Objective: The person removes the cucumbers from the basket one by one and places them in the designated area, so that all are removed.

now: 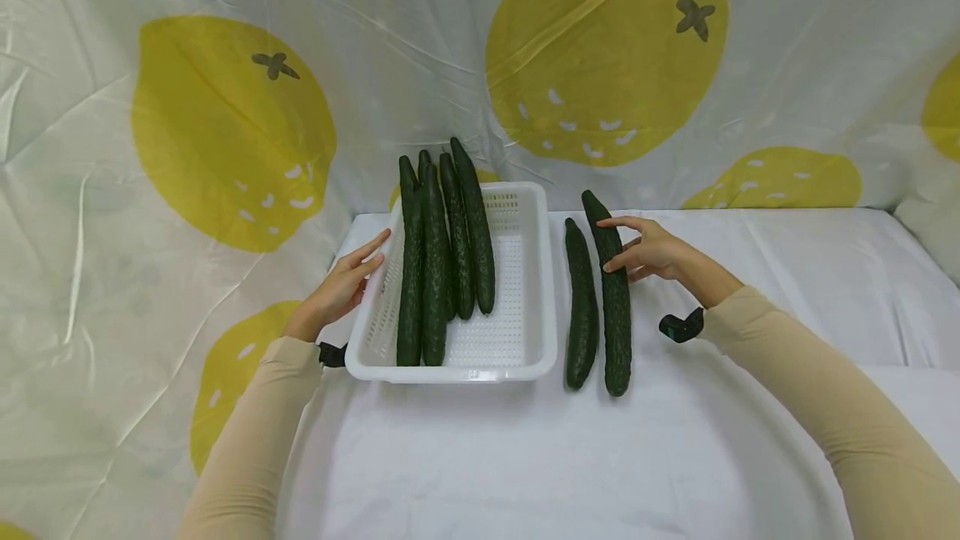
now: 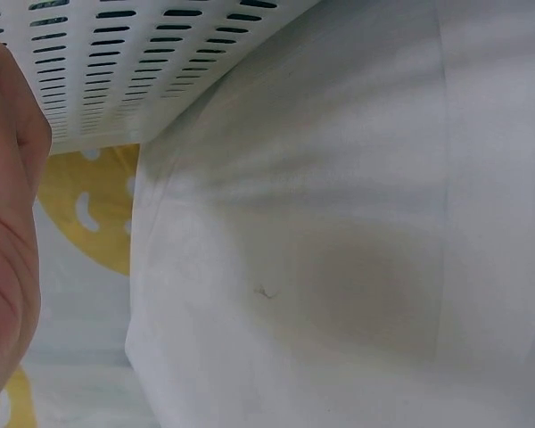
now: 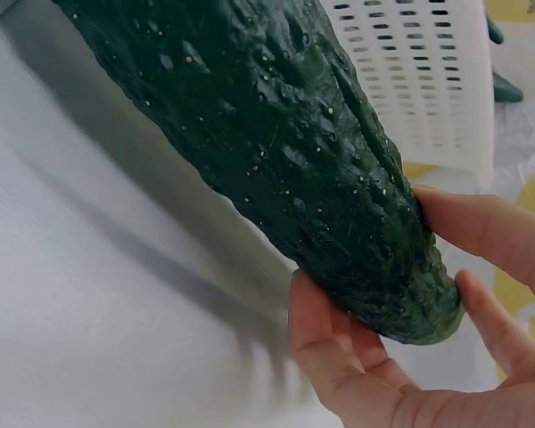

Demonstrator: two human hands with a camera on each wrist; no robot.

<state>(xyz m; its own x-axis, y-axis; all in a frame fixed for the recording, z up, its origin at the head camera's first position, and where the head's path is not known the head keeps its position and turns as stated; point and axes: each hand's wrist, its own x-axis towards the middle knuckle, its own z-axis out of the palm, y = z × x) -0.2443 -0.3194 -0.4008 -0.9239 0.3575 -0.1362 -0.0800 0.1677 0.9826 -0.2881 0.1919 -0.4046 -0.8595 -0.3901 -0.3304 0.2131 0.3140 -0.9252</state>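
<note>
Gripping the outer cucumber (image 1: 618, 332) beside a loaded white plastic basket (image 1: 450, 374)

The person's right hand (image 1: 651, 251) had its fingers and thumb bent round the outer cucumber, near its 12 o'clock end. That cucumber was at 3 o'clock from the basket; whether any of it was raised off the white-clothed worktop (image 1: 525, 457) could not be told for certain. The inner cucumber (image 1: 581, 307) lay just beside it at 9 o'clock, between it and the basket, touched by neither hand.

The left hand (image 1: 341, 290) was at the basket's 9 o'clock wall, its fingers extended rather than clenched and grasping nothing; it seemed to be there to steady the basket. Inside, what looked like five cucumbers (image 1: 433, 273) lay lengthwise, crowded toward 9 o'clock, their tips reaching past the 12 o'clock rim. Bare perforated floor showed toward 3 o'clock.

Judged as loading, the work seemed well past halfway: five were in and two were out, one of those grasped but not yet over the rim. The direction was not certain, though; judged as unloading, two were out and five were left.
</note>
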